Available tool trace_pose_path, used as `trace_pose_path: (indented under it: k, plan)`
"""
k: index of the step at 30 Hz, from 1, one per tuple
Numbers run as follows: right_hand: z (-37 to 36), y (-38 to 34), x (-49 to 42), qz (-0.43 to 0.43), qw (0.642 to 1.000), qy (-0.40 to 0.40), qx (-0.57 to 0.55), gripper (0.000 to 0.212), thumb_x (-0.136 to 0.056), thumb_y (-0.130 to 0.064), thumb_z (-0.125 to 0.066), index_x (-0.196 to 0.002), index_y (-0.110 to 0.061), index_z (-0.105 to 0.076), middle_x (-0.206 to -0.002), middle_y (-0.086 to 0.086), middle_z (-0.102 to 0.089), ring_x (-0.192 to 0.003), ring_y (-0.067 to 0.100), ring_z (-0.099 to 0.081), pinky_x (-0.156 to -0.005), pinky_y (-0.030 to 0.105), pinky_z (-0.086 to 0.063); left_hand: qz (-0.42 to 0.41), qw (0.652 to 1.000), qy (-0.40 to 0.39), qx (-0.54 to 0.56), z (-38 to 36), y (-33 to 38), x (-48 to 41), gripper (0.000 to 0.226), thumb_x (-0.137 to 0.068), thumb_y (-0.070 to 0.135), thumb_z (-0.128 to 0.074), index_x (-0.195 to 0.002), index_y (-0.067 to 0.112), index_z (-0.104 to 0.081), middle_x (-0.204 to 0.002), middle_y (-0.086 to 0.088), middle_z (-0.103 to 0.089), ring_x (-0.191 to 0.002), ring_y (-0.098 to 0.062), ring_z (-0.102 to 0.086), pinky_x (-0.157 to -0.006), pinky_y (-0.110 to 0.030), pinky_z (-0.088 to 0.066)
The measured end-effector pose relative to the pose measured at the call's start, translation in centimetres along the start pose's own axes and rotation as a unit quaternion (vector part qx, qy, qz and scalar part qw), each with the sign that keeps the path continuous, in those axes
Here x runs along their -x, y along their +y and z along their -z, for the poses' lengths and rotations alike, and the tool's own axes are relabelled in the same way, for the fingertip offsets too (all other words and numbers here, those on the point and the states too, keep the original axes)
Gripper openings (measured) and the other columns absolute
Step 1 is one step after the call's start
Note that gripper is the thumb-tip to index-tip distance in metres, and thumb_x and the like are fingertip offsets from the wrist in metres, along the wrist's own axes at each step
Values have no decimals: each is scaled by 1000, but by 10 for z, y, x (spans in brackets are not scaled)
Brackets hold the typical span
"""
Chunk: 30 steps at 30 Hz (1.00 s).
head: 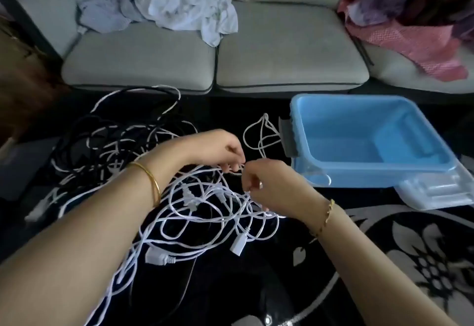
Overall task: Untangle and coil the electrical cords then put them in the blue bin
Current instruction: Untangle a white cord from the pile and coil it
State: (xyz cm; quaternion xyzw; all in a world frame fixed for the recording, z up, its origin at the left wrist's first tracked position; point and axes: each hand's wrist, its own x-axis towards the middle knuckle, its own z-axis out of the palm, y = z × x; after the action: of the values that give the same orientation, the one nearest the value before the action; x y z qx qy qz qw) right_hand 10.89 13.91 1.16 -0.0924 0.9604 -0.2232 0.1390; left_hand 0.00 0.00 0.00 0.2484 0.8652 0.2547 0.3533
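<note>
Two hands: both down in the tangle, knuckles almost touching, over the middle of the mess.
left hand [225, 152]: fingers curled in, pinching a strand of the white cords [205, 210] and holding it a little above the pile. Gold bangle [151, 184] on that wrist.
right hand [266, 182]: also curled, pinching another white strand just below and beside the left one. Thin bracelet [325, 218] on the wrist.
white cords: one big loopy knot on the rug [410, 261] under both forearms, with a couple of plug ends [160, 259] lying at the near side.
black cords [102, 141]: separate heap further left, with some white strands mixed through it (can't tell how many cords that is).
small white loop [261, 133]: lying on its own between the hands and the bin, right by the bin's dark handle.
blue bin [333, 125]: on the floor to the right, in front of the sofa [282, 56], nothing in it.
clear lid [436, 192]: flat on the rug, tucked under the bin's near corner.
sofa stuff: white cloth [179, 7] bunched on the left cushion, pink and dark red fabric [410, 30] piled on the right.
</note>
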Motion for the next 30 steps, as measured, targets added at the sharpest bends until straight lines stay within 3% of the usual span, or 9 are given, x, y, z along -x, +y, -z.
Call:
trace_pose_path:
  k: [3,6,12,17,19,21,23,25,30]
  plan:
    - [-19,11,2,66,994,-25,84,23,-85,-14,-50,-94,-28,-66,-106,-5,-54,-95,18,-57,-78,37,-52,-44,998,37,5,-10,-2,-18,10,-94,13,-54,-99,16,-63,-85,3,-71,-64,-3,-60,-61,-20,-45]
    - [-44,18,10,123,976,-39,175,27,-84,-21,-56,-105,-36,-63,-115,-6,-43,-99,17,-52,-71,30,-42,-65,995,74,5,-20,1,-24,13,-97,13,-50,-103,13,-62,-89,1,-70,-65,-4,-60,-55,-14,-45]
    - [-73,25,10,150,947,53,278,16,-85,-26,-62,-101,-27,-64,-119,1,-42,-104,24,-49,-68,31,-37,-82,978,190,34,-41,8,3,16,-96,12,-49,-102,9,-63,-88,-3,-69,-69,-9,-60,-60,-22,-44]
    - [-60,30,34,100,981,143,83,13,-87,-24,-63,-99,-21,-67,-119,-3,-47,-94,14,-51,-77,29,-46,-70,975,209,38,-57,18,49,19,-96,7,-47,-98,13,-64,-92,-2,-69,-75,-10,-63,-62,-22,-47]
    - [-43,25,45,83,972,218,-15,9,-87,-18,-63,-82,-25,-65,-107,-4,-49,-86,9,-48,-72,15,-42,-61,973,217,49,-58,24,62,21,-96,4,-46,-97,14,-64,-91,-1,-68,-76,-10,-64,-61,-21,-49]
    - [-30,16,58,67,956,268,-98,25,-87,-12,-62,-70,-28,-53,-94,-3,-52,-86,12,-52,-66,8,-40,-56,969,230,66,-62,31,79,22,-95,-1,-45,-102,13,-61,-95,-2,-65,-76,-10,-61,-59,-21,-48]
    - [-27,5,71,55,927,284,-238,13,-89,-11,-59,-78,-16,-55,-86,2,-58,-80,21,-61,-70,26,-54,-62,964,248,67,-71,38,96,25,-95,-3,-45,-109,12,-60,-103,-5,-62,-81,-12,-60,-59,-21,-49]
    - [-25,-6,87,63,891,303,-333,4,-91,-10,-57,-88,-7,-58,-87,7,-62,-81,29,-63,-78,41,-57,-65,960,262,73,-81,46,114,33,-92,-6,-45,-119,8,-57,-114,-9,-58,-90,-16,-59,-65,-24,-53]
    - [-13,-29,124,100,811,305,-489,6,-92,2,-52,-92,-4,-53,-94,17,-60,-83,24,-62,-77,34,-58,-48,961,267,56,-108,63,145,50,-91,6,-58,-138,12,-43,-125,-3,-49,-66,-15,-54,-55,-15,-46]
